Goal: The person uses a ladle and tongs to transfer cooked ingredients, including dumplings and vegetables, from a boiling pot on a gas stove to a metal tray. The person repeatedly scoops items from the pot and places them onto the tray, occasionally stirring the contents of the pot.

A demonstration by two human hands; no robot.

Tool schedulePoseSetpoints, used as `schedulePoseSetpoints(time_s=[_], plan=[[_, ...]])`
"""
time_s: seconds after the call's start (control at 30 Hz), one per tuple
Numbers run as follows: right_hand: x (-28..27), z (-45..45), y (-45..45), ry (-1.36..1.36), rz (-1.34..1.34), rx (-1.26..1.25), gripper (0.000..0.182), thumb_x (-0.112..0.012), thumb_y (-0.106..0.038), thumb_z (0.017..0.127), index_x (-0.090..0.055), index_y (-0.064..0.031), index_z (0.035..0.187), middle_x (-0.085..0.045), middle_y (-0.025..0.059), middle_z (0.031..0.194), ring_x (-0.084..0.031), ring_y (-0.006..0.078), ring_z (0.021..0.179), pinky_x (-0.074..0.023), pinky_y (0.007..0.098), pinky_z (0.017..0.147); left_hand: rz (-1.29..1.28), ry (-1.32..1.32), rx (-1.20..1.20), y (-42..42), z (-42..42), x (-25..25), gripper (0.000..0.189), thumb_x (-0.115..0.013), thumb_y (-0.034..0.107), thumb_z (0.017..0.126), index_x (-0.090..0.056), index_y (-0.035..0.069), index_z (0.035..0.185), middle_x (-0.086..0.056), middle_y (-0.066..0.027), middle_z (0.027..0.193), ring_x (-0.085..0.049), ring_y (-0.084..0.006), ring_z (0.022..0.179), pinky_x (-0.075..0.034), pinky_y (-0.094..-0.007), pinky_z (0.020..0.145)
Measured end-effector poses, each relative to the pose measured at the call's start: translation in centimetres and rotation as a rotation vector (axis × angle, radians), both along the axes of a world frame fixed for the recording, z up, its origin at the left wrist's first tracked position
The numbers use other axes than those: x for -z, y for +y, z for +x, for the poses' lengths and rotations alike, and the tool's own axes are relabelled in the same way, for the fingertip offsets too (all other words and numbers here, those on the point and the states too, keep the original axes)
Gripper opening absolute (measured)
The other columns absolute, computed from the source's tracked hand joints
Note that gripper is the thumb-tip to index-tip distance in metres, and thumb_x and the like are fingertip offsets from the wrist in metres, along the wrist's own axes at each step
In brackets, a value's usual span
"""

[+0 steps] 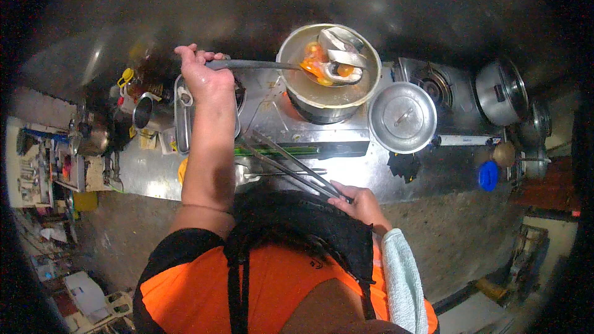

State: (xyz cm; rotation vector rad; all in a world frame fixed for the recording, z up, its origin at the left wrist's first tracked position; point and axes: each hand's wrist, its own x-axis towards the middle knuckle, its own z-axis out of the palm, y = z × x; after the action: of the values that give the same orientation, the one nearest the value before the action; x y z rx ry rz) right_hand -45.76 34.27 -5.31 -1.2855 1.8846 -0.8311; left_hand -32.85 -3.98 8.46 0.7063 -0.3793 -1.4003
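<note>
My left hand (pixel 208 68) grips the dark handle of a large ladle (pixel 260 65), its fingers closed around the end. The ladle's bowl is over a big metal pot (pixel 318 113) on the stove, with fish pieces (pixel 345 58) and orange, rounded bits (pixel 313 53) in and around it; cloudy liquid lies below. Metal tongs (pixel 297 169) are in my right hand (pixel 359 204), their spread arms reaching leftward above the counter's front. A round metal lid (pixel 403 118) with a loop handle lies right of the pot.
A metal tray (pixel 182 123) stands beneath my left forearm. On the right are a gas burner (pixel 431 86), a large lidded pot (pixel 499 95), a long white box (pixel 466 140) and a blue lid (pixel 488 175). Bottles and a metal cup (pixel 144 111) stand at the left.
</note>
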Motion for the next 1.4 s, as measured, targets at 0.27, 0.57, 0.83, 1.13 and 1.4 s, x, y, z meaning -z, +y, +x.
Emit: schedulePoseSetpoints(time_s=[0.27,0.57,0.83,1.13,1.4], plan=[[-0.8,1.6,-0.1,-0.136,0.050,0.059,0.048,-0.077,-0.021,0.086,-0.063,-0.0010,0.127,-0.073,0.0163,0.106,-0.068,0.0152,0.092,-0.0509,0.0304,0.084,0.011,0.087,0.042,-0.4,-0.7,2.7,0.034,-0.060,0.048,0.095,-0.054,0.014,0.094,-0.042,0.0015,0.068,-0.042,-0.0128,0.065,-0.038,-0.0324,0.061],[-2.9,5.1,-2.2,-0.067,0.140,0.126,0.048,-0.074,-0.020,0.088,-0.060,-0.0012,0.131,-0.073,0.0150,0.105,-0.067,0.0156,0.092,-0.0510,0.0302,0.083,0.032,0.171,-0.055,-2.4,10.9,1.3,0.040,-0.059,0.052,0.095,-0.053,0.012,0.093,-0.037,0.0024,0.067,-0.038,-0.0116,0.060,-0.036,-0.0283,0.059],[-2.4,8.5,-5.3,-0.018,0.162,0.171,0.045,-0.074,-0.019,0.088,-0.063,-0.0038,0.129,-0.072,0.0172,0.111,-0.067,0.0172,0.102,-0.0496,0.0321,0.089,-0.088,0.015,-0.228,-3.7,27.6,2.2,0.040,-0.055,0.049,0.098,-0.048,0.010,0.096,-0.039,0.0026,0.072,-0.038,-0.0124,0.064,-0.037,-0.0300,0.062],[-3.3,11.5,-8.7,0.189,0.093,0.206,0.042,-0.072,-0.024,0.089,-0.065,-0.0057,0.125,-0.071,0.0201,0.108,-0.071,0.0241,0.098,-0.0522,0.0343,0.084,-0.037,-0.155,-0.333,-3.1,35.5,6.9,0.038,-0.050,0.048,0.101,-0.049,0.010,0.093,-0.042,0.0018,0.080,-0.040,-0.0124,0.071,-0.039,-0.0273,0.070],[-3.5,14.7,-12.9,0.464,-0.040,0.161,0.043,-0.073,-0.030,0.087,-0.066,-0.0116,0.126,-0.070,0.0207,0.104,-0.070,0.0348,0.091,-0.0534,0.0403,0.079,0.051,-0.056,-0.331,-4.3,36.7,9.8,0.033,-0.057,0.041,0.099,-0.050,0.011,0.087,-0.043,0.0025,0.074,-0.042,-0.0121,0.069,-0.040,-0.0279,0.070]])
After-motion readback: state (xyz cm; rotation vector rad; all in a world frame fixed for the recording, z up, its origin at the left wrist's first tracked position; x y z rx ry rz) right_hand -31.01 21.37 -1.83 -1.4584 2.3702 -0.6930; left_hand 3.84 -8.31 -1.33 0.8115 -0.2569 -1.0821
